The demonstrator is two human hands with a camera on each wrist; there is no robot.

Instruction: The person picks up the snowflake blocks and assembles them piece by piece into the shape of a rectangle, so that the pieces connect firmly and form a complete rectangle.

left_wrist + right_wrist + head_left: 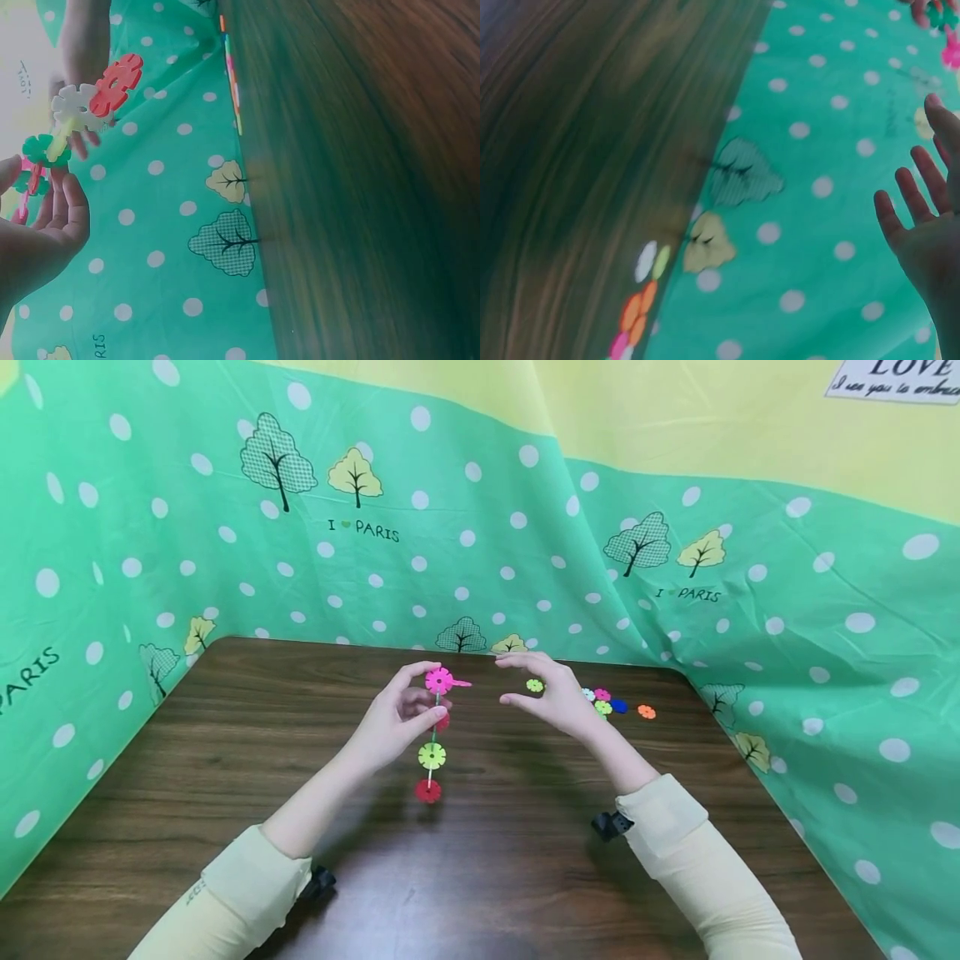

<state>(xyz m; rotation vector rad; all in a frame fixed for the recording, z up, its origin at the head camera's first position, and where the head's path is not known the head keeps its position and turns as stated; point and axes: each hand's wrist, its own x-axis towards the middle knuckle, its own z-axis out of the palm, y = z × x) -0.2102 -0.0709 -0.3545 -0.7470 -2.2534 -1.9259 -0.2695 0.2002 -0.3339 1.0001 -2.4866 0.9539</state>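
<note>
Nearest the viewer, both forearms are covered by pale sleeves (255,881), with black wrist devices (611,826) fitted at the cuffs. Beyond them, a chain (432,756) of notched discs is suspended over the desk (480,868), ending below in a red disc (428,791). The chain is gripped near its top by the left hand (388,718), between thumb and fingers. A high hold is judged to have been chosen so that the lower discs hang free and the upper end is left exposed. There, a pink disc (438,680) is joined by an edge-on pink piece (462,683), which is pointed toward the right hand (551,693). By that hand nothing is held; its fingers are spread from the thumb and kept apart from the chain.

Between the hands a gap is noted, judged adequate for small movements. Farther right, loose discs (618,706) are grouped near the right forearm, with one yellow-green disc (535,685) set apart; a low sweep there could disturb them. The far desk edge (337,648) is backed closely by a dotted green cloth (495,543), by which reach beyond is judged to be limited.
</note>
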